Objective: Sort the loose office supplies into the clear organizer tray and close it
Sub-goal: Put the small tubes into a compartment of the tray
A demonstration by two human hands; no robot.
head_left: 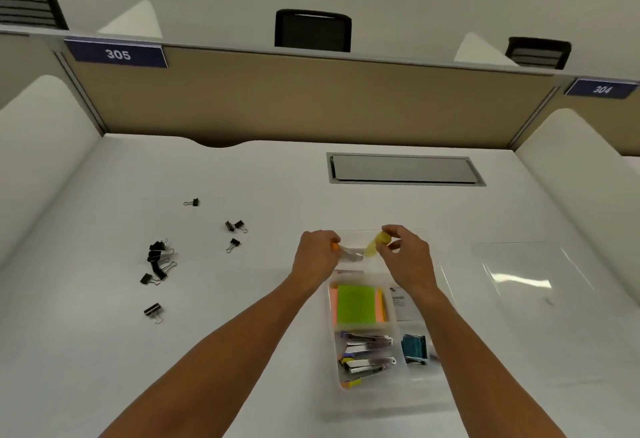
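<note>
The clear organizer tray (pixel 446 285) lies on the white desk in front of me. It holds green and orange sticky notes (pixel 356 304), two staplers (pixel 369 351), a blue box of staples (pixel 414 347) and a white card (pixel 401 306). Over the tray's far end, my left hand (pixel 317 257) grips a small clear item with an orange end (pixel 349 253). My right hand (pixel 407 250) pinches a small yellow translucent piece (pixel 377 243) right beside it. Black binder clips (pixel 157 259) lie scattered on the desk to the left. The tray's clear lid (pixel 526 275) rests to the right.
A grey cable hatch (pixel 403 169) is set into the desk behind the tray. Beige partition walls with number plates enclose the desk on three sides. Single binder clips (pixel 237 226) lie between the pile and my left hand.
</note>
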